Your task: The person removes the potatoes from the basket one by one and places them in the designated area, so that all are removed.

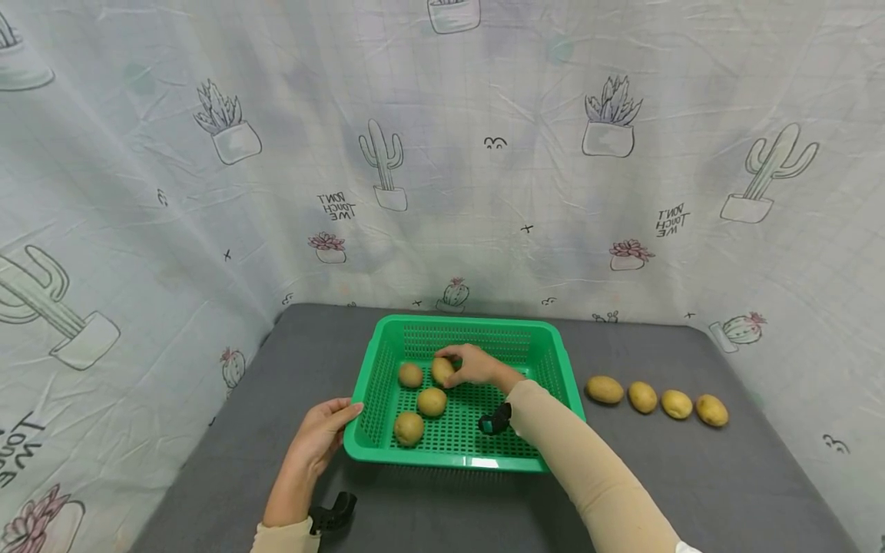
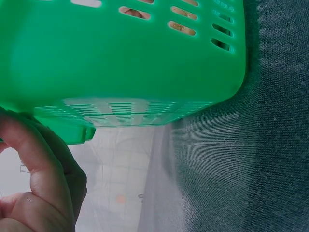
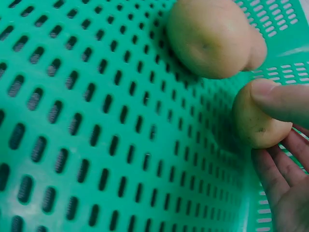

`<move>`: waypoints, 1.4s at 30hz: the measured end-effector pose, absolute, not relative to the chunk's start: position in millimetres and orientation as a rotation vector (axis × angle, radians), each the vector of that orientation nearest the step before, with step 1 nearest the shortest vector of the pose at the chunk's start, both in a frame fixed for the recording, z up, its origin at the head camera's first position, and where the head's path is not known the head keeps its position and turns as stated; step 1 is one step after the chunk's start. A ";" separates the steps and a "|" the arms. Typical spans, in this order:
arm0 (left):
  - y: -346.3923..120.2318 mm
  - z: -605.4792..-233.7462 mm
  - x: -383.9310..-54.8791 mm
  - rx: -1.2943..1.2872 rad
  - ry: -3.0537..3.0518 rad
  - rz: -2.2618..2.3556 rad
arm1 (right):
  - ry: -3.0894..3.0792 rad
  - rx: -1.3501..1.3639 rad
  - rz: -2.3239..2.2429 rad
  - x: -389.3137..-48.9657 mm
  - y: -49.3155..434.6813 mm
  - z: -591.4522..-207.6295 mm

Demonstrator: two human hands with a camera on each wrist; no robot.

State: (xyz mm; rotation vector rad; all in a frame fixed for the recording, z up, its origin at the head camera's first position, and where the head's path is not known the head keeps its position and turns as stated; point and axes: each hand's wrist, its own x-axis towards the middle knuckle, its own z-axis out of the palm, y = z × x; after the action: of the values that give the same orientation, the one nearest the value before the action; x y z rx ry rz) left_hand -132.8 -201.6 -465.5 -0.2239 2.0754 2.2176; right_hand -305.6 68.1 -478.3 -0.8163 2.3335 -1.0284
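Right hand (image 1: 475, 364) pinches potato (image 1: 442, 372), long axis partly hidden, just right of second potato (image 1: 411, 375) in green basket (image 1: 442, 459). Left hand (image 1: 322, 430), farther off, grips basket's left edge.

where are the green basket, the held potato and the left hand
green basket (image 1: 429, 460): head view, on its near rim
held potato (image 3: 256, 124): right wrist view, on the middle of its visible side
left hand (image 1: 322, 432): head view, on the middle of the hand
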 end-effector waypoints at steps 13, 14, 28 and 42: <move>-198.0 -460.0 -133.7 -0.375 2.068 2.173 | 2.274 -0.795 -1.164 -306.5 70.1 -463.1; -198.2 -459.5 -133.5 -0.369 2.069 2.170 | 2.270 -0.792 -1.168 -307.0 70.2 -461.9; -200.5 -462.7 -134.6 -0.368 2.074 2.170 | 2.252 -0.865 -1.348 -306.5 74.9 -435.5; -201.4 -460.9 -134.7 -0.365 2.047 2.183 | 2.202 -0.946 -1.528 -298.6 82.2 -414.0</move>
State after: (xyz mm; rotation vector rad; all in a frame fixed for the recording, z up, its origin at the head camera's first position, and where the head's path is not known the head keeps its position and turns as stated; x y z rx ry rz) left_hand -134.7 -201.4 -460.9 -0.3652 2.0471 2.1835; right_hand -298.6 82.2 -414.0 -0.9459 2.2020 -1.5278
